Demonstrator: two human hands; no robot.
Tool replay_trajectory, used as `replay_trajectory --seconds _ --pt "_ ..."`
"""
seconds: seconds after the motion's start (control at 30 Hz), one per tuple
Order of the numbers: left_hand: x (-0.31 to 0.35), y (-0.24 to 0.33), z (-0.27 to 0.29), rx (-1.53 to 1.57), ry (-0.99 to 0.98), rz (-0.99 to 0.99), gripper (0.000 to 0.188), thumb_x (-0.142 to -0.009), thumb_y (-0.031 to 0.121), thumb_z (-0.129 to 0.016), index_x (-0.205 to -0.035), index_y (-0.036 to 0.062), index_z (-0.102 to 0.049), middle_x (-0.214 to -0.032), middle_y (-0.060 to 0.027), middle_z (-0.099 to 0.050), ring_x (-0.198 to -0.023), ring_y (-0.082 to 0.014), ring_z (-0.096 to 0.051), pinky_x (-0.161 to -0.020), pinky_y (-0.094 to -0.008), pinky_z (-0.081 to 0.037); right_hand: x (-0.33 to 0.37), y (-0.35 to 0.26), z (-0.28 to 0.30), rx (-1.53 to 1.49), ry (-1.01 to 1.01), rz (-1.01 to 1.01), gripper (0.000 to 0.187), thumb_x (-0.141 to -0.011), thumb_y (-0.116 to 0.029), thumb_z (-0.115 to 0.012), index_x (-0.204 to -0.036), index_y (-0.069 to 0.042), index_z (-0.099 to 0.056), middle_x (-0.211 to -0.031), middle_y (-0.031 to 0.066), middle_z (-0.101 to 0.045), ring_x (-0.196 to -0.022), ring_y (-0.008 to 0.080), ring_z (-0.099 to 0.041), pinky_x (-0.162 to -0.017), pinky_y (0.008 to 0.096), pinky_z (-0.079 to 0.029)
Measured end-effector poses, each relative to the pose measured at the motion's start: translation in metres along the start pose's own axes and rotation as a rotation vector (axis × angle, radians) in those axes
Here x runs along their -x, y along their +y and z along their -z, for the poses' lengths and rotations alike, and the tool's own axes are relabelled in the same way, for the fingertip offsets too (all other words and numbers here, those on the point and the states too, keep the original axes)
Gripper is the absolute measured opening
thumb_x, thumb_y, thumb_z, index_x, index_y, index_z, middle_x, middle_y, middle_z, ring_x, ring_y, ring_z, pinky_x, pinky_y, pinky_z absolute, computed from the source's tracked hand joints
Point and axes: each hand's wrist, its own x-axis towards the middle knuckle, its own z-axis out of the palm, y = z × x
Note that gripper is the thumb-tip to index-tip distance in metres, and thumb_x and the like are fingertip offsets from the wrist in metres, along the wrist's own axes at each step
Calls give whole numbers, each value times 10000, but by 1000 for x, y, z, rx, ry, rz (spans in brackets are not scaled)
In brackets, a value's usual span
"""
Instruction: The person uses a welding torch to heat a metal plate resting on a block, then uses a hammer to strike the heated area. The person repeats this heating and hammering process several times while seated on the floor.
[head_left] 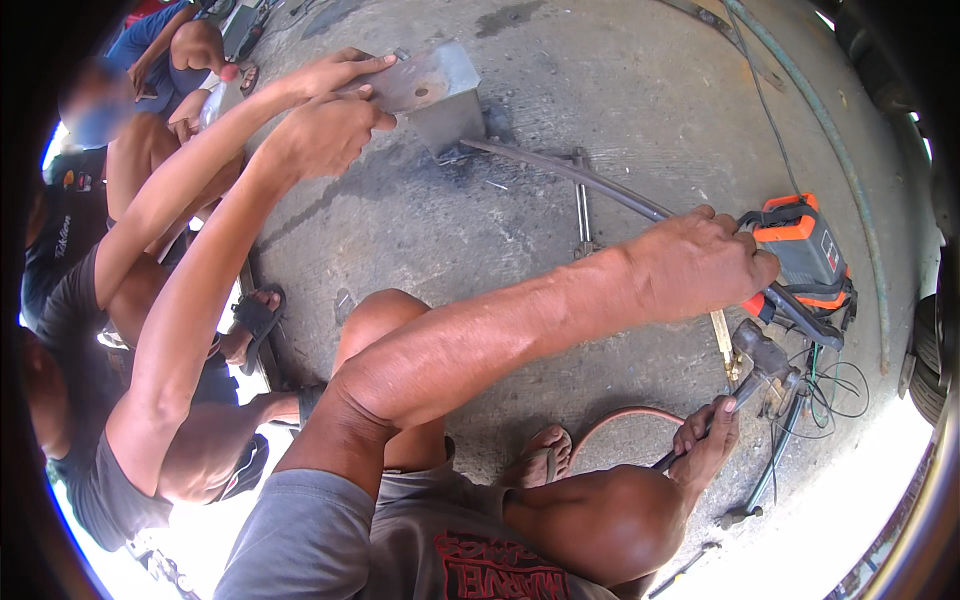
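Note:
My left hand (700,262) is wrapped round a long dark metal bar (590,178), gripping it near its right end. The bar slopes up to the far left, its tip close to the lower edge of a grey metal box (445,115); whether they touch, I cannot tell. A hole shows in the box's flat top plate. Low at the right, my right hand (705,440) closes round the handle of a hammer (765,355), its head raised just below the bar's near end. A co-worker's two hands (335,125) reach in from the left and hold the box's plate.
A grey and orange portable machine (805,250) stands at the right, with loose cables (835,390) beside it. A metal clamp (583,205) lies behind the bar. An orange hose (620,412) curves near my foot. Other people crouch at the left. A long pipe (835,130) lies far right.

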Motion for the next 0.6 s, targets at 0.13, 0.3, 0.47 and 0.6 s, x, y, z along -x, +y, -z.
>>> replay_trajectory --seconds 0.13,0.3,0.47,0.6 --pt "1 -17 -7 -24 10 67 231 -856 64 -688 -1082 23 -659 -928 -155 -734 -951 -350 -745 -878 -440 -584 -5 7 -3 9 -17 -24 404 -1056 -504 -639 -954 -135 -514 -638 -46 -387 -443 41 -362 -363 228 -299" --pt "3 -36 -17 -20 -29 98 243 -855 35 -683 -1094 8 -651 -950 -173 -730 -965 -364 -742 -886 -452 -582 -4 15 -4 14 -41 -49 386 -1064 -488 -633 -977 -128 -525 -640 -48 -397 -442 39 -362 -367 224 -297" --pt "-12 -32 -18 -45 46 104 250 -838 -9 -682 -1084 -2 -638 -950 -180 -725 -968 -371 -739 -890 -464 -582 -2 12 -4 32 -42 -34 393 -1064 -493 -632 -1002 -117 -535 -642 -48 -403 -443 34 -359 -371 221 -293" --pt "-13 -42 -11 1 78 157 233 -832 -55 -660 -1057 -10 -622 -965 -207 -722 -967 -396 -733 -891 -478 -586 1 8 -3 29 -42 -20 405 -1065 -499 -627 -1004 -110 -536 -641 -46 -402 -440 38 -357 -370 220 -291"
